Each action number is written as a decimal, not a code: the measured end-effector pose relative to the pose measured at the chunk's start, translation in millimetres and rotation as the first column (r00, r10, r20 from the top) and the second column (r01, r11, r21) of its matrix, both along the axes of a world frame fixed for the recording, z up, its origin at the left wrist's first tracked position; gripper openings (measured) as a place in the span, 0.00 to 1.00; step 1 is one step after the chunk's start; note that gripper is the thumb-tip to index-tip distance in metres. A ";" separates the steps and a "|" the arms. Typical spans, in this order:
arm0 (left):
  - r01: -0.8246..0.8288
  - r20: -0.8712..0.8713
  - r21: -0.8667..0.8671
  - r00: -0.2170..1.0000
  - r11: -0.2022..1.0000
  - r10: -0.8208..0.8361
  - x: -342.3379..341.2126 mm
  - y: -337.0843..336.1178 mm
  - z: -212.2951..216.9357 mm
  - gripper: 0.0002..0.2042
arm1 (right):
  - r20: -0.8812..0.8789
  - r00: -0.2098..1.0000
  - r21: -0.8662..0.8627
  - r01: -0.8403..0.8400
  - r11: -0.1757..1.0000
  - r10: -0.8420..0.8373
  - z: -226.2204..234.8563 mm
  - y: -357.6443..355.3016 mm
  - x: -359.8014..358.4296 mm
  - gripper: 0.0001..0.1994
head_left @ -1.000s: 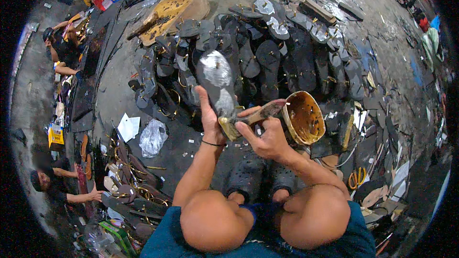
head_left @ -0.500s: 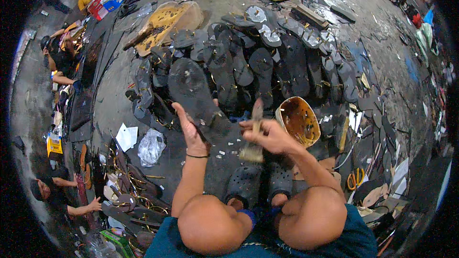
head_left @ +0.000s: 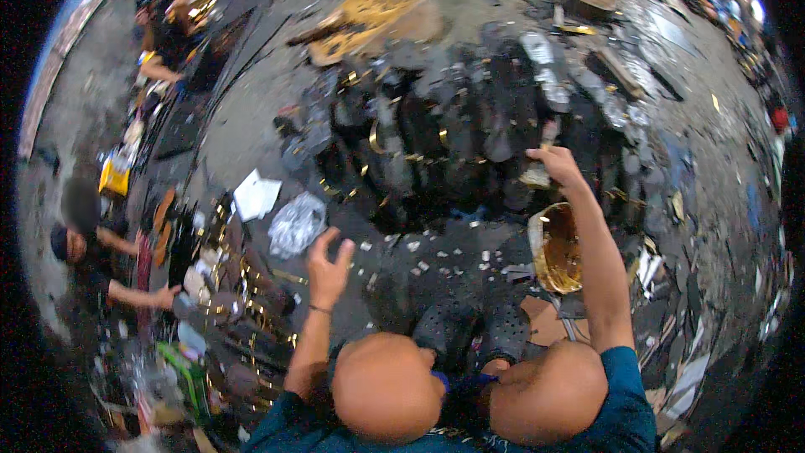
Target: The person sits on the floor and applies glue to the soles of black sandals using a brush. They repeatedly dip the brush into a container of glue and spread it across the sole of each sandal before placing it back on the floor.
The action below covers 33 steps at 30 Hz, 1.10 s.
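The person sits on the floor, knees up. The left hand (head_left: 329, 260) is open in the air, fingers spread, holding nothing. The right hand (head_left: 555, 164) reaches far forward to the rows of dark soles (head_left: 470, 138) and touches a small pale piece there. A glue tin (head_left: 557, 247) stands under the right forearm.

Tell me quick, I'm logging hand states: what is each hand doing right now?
Left hand: open, fingers spread, holding nothing, above the grey littered floor.
Right hand: reached out over the rows of black sandal soles; blur hides its grip.
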<state>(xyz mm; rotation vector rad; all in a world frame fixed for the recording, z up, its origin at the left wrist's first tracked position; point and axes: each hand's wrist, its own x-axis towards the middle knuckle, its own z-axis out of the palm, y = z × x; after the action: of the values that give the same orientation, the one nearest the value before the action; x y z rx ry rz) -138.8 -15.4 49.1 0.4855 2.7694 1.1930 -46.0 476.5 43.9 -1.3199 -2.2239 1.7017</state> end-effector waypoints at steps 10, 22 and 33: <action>-0.307 0.068 -0.820 0.786 0.483 0.615 -99.5 -278.9 -86.8 0.54 | -0.293 0.948 0.105 0.163 0.981 -0.126 7.4 -42.6 79.8 0.19; -0.038 0.087 -0.027 0.995 0.999 0.040 73.1 -18.6 -5.0 0.18 | 0.098 0.992 0.707 -0.012 0.707 -0.081 -35.8 -60.6 179.8 0.18; 0.825 0.334 0.269 0.404 0.497 -0.852 100.4 80.8 -34.9 0.20 | 0.655 0.739 0.386 -0.508 0.770 0.159 54.6 -94.2 274.7 0.19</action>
<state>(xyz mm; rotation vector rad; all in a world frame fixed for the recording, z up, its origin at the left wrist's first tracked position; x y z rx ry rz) -38.4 65.4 14.2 1.2581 1.6451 0.9182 228.7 382.3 98.6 -1.4552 -3.1460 0.5646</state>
